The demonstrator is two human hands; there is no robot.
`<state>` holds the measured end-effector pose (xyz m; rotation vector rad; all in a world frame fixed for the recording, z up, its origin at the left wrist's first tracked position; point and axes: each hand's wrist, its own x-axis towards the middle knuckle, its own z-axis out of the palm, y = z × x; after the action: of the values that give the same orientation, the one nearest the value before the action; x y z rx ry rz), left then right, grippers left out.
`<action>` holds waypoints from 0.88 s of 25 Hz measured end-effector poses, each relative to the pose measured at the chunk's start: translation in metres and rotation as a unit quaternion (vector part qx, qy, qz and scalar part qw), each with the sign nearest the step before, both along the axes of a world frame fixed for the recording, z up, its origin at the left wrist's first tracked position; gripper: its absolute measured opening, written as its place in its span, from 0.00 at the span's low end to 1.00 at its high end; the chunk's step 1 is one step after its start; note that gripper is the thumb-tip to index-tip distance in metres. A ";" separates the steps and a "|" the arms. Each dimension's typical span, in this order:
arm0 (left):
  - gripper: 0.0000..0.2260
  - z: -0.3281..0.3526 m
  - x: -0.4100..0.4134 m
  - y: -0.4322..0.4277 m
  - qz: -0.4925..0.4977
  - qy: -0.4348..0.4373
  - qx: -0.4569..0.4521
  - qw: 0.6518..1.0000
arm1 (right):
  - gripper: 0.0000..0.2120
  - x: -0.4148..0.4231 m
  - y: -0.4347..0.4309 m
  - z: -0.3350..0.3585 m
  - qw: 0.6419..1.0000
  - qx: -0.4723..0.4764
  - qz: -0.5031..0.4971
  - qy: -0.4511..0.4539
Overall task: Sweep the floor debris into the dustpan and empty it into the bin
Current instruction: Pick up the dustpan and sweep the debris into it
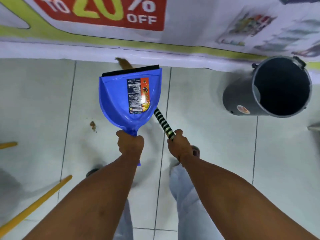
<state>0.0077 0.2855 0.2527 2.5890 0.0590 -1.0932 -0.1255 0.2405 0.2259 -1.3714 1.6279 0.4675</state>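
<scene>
Blue plastic dustpan [129, 96], light and rigid, is raised over the tiled floor [207, 144], left hand [130, 144] clenched on its handle, right hand [180, 146] gripping the striped broom handle [163, 123].

I read "20% OFF" on the red banner [103, 13] by the wall; the dustpan [114, 101] label's [138, 96] print is too small

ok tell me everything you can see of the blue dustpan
The dustpan is glossy blue plastic, with a black rubber strip along its wide front lip and a printed label with a barcode inside the pan. It is empty. The left hand grips its handle, mouth pointing away toward the wall. The striped broom handle passes behind its right edge; brown bristles show beyond the lip.
</scene>
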 end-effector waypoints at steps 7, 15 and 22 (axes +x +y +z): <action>0.23 -0.013 0.146 0.119 0.030 -0.017 0.007 0.999 | 0.21 0.161 0.074 -0.021 1.000 0.001 -0.010 -0.006; 0.21 -0.094 0.223 0.234 0.036 0.040 0.108 0.993 | 0.21 0.252 0.102 -0.085 0.993 -0.060 0.098 0.027; 0.21 -0.155 0.206 0.243 0.081 0.078 0.104 0.988 | 0.17 0.275 0.125 -0.140 0.980 -0.097 0.170 -0.014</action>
<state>0.2138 0.5285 0.0980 2.6150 0.4348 -1.2860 0.1495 0.3657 0.0862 -1.8095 1.4481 0.4927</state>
